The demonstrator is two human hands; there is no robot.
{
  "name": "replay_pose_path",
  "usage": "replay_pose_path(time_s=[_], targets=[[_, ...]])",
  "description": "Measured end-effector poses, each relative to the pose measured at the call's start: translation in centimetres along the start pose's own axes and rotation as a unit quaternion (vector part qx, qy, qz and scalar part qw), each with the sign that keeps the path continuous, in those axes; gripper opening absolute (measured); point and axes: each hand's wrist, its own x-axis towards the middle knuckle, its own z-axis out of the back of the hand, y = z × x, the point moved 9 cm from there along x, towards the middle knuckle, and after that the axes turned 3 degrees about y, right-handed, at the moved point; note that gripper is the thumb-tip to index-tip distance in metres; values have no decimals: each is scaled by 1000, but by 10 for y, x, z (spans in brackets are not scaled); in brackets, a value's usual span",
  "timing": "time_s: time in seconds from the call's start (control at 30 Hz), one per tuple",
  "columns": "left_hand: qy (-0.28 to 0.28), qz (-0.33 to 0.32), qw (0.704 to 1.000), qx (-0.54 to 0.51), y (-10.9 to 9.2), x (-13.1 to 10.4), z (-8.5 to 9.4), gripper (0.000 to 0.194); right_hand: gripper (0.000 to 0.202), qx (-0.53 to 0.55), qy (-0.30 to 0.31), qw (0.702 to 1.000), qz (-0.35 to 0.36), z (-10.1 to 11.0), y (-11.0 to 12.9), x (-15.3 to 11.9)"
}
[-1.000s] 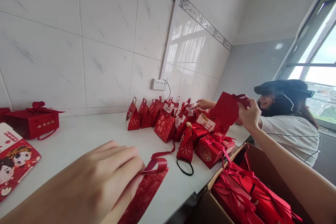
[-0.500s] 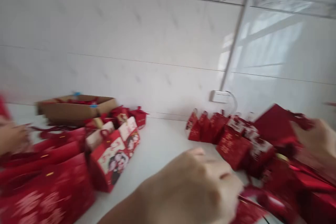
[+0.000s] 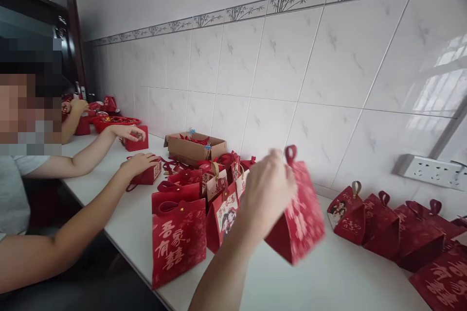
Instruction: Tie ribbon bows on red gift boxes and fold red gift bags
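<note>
My left hand [image 3: 268,197] reaches up from the bottom middle, with its fingers closed around the upper part of a red gift bag [image 3: 304,216]. This bag is tilted above the white table, its ribbon loop rising beside my fingers; both are slightly blurred. Left of my forearm stands a larger red gift bag [image 3: 178,238] with pale lettering. Behind it is a red bag with a cartoon couple [image 3: 221,218], partly covered by my arm. My right hand is out of view.
A co-worker at the left has one hand [image 3: 142,163] on a red bag and the other by a red box [image 3: 136,138]. A cardboard box [image 3: 195,148] sits near the wall. More red bags [image 3: 381,226] line the right, below a power strip [image 3: 432,171].
My view has swung left, bringing the co-worker into sight. My left hand has lifted from near the right-hand bags and now carries a red bag. My right hand has left view.
</note>
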Motion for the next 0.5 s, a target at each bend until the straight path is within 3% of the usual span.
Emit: replay_pose_path(time_s=[0.1, 0.27, 0.37, 0.43, 0.5], targets=[[-51, 111, 992, 10, 62, 5, 32, 49, 56, -67, 28, 997, 10, -30, -26, 22], [-69, 140, 987, 36, 131, -20, 82, 43, 65, -205, 77, 976, -10, -45, -59, 42], [-72, 188, 979, 33, 143, -19, 77, 43, 73, -281, 88, 956, 2, -42, -65, 43], [-67, 200, 977, 31, 131, -7, 59, 48, 77, -333, 97, 938, 8, -43, -65, 42], [-62, 212, 975, 27, 113, 7, 40, 59, 66, -391, 112, 914, 15, -47, -58, 38]])
